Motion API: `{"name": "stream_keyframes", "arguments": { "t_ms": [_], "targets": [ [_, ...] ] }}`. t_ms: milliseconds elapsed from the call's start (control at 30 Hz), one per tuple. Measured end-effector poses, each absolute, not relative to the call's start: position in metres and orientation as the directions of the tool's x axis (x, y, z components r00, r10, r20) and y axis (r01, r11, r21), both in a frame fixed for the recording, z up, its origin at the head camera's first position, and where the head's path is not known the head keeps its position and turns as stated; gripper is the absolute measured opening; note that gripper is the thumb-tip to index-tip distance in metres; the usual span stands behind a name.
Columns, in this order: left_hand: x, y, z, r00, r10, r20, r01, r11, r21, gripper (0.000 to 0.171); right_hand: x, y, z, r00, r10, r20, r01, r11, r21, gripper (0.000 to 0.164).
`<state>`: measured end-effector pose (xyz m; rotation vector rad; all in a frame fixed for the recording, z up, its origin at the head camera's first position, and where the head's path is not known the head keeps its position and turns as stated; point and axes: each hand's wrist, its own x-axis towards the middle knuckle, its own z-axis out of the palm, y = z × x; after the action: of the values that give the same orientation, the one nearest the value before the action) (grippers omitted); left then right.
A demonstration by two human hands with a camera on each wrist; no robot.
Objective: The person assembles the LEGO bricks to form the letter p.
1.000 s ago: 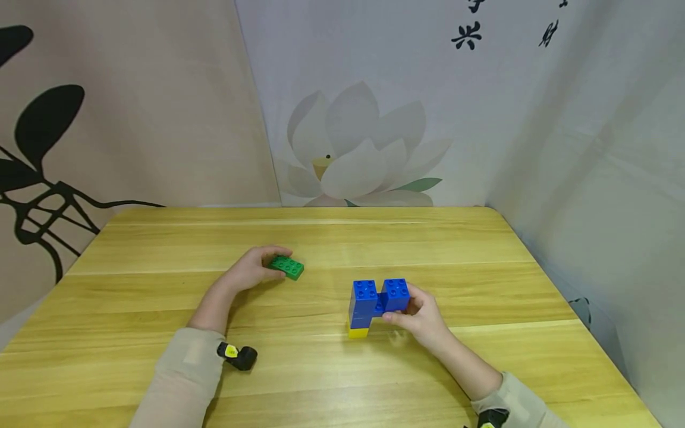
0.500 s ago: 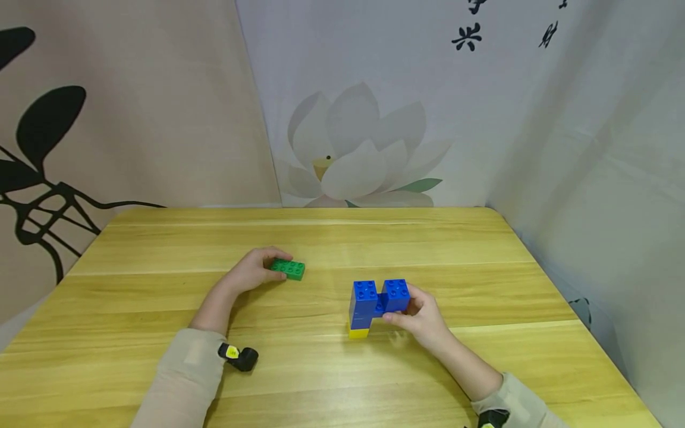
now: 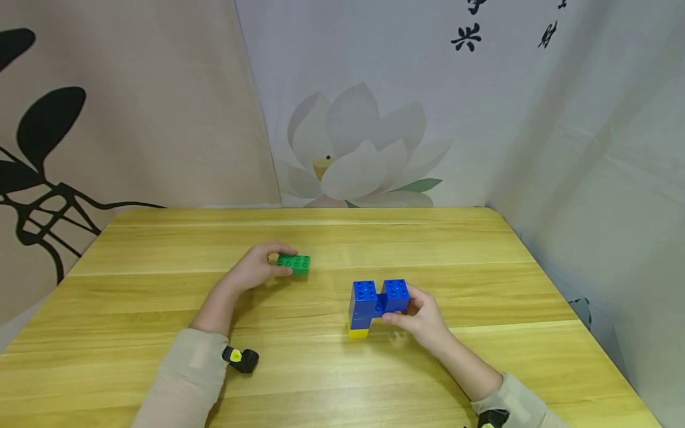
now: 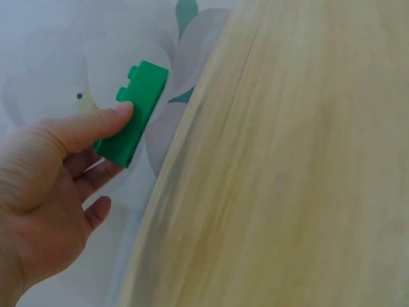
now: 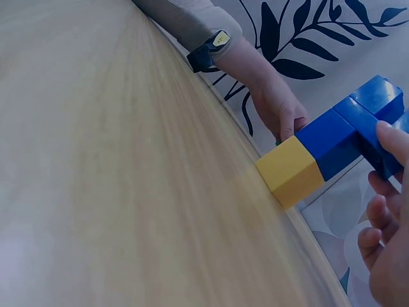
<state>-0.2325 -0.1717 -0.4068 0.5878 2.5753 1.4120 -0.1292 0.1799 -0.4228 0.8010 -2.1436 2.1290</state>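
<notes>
My left hand (image 3: 257, 267) pinches a green toy building brick (image 3: 299, 264) between thumb and fingers, left of the middle of the table. In the left wrist view the thumb lies across the side of the green brick (image 4: 142, 109), its studs facing left. My right hand (image 3: 425, 321) holds a joined stack of blue bricks (image 3: 363, 303) by its right arm, thumb in front and fingers behind. A yellow brick (image 3: 358, 333) forms the foot of the stack's left column. In the right wrist view the yellow brick (image 5: 291, 171) stands on the table under the blue ones.
The wooden table (image 3: 299, 380) reaches back to a cloth backdrop (image 3: 374, 47) with a printed lotus and dark leaves. More cloth (image 3: 615, 148) hangs along the right side. A black wrist camera (image 3: 243, 360) sits on the left sleeve.
The green brick has turned until its long side lies nearly level across the view, and it has shifted slightly right with my left hand. My right hand and the blue stack stay put.
</notes>
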Motion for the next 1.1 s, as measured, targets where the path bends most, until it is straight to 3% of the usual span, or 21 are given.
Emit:
{"name": "stream_keyframes", "arguments": {
  "t_ms": [1100],
  "targets": [
    [-0.202,-0.139,-0.345,-0.886,0.396,0.241,0.411,0.428,0.805,0.034,-0.13,0.178,-0.422,-0.878,-0.328,0.348,-0.357,-0.033,-0.933,0.041]
  ]
}}
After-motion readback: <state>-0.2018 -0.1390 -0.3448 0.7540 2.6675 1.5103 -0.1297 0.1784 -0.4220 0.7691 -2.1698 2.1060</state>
